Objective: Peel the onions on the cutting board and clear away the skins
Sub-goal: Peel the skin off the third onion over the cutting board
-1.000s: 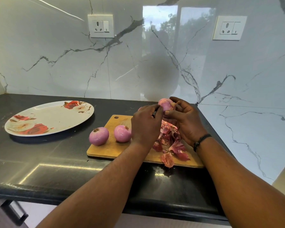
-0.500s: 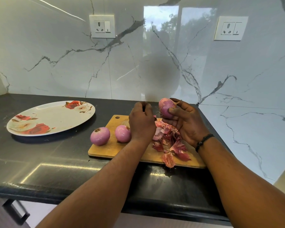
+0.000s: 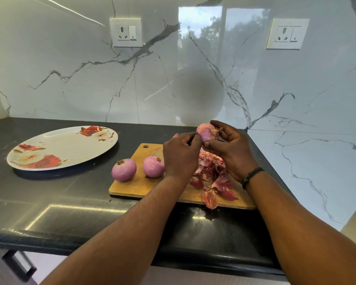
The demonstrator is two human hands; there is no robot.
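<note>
A person's right hand (image 3: 232,153) cradles a half-peeled onion (image 3: 208,133) above the cutting board's (image 3: 140,187) far edge | left hand (image 3: 181,156) fingers pinch its skin | two peeled onions (image 3: 123,170) near the left edge | skins (image 3: 212,179) heaped at right

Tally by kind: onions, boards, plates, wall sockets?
Onions: 3, namely two peeled onions on the board and one held onion
Cutting board: 1
Plate: 1
Wall sockets: 2
Total: 7

Both hands grip an onion (image 3: 208,134) above the skins (image 3: 211,175).
</note>
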